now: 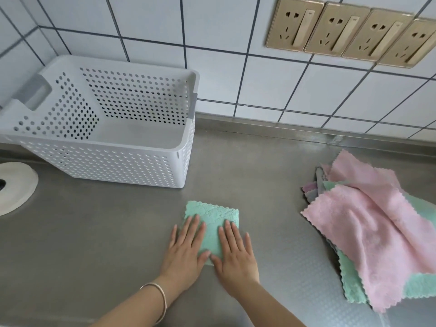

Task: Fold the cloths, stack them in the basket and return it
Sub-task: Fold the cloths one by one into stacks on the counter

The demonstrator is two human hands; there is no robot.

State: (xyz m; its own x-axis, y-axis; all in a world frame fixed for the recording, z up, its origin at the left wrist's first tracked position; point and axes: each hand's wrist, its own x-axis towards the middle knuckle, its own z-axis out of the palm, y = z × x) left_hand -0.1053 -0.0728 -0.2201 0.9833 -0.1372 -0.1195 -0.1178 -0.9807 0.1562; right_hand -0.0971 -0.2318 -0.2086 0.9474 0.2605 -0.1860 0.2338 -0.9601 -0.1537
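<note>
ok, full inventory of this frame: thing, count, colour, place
basket: 1, white perforated, empty, back left on counter
folded cloth: 1, mint green, centre front, under both hands
cloth pile: several unfolded, pink, green, grey, right on counter
counter: 1, steel
round object: 1, white, left edge, partly cut off
wall sockets: 4, gold, on tiled wall
bracelet: 1, silver, left wrist
left hand: flat on folded cloth
right hand: flat on folded cloth
</note>
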